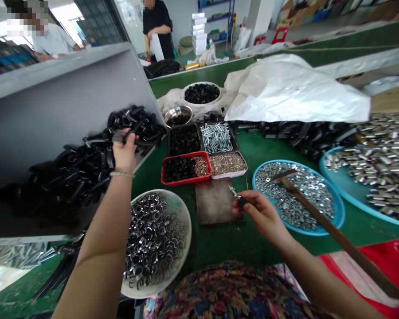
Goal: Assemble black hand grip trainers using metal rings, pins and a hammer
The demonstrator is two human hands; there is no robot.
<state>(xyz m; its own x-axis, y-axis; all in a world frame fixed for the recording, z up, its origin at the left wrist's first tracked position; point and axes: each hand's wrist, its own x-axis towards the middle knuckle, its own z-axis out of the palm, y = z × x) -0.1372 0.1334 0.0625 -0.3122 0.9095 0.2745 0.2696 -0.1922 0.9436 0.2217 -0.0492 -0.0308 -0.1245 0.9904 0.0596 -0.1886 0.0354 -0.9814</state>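
Note:
My left hand (124, 153) reaches into a grey bin (69, 95) at the left, its fingers closed at a heap of black parts (83, 170); what they grip is too blurred to name. Over the right edge of a dark metal plate (213, 201), my right hand (257, 210) pinches a small metal fitting (233, 192) with a dark part at its base. A white bowl of metal rings (156, 239) stands between my left arm and the plate.
Behind the plate are a red tray (186, 168), a pale tray of small pieces (228, 164) and a tray of screws (217, 137). A hammer (314, 212) lies across a blue basin (339, 217) at the right. Two people (158, 26) (53, 37) are beyond the table.

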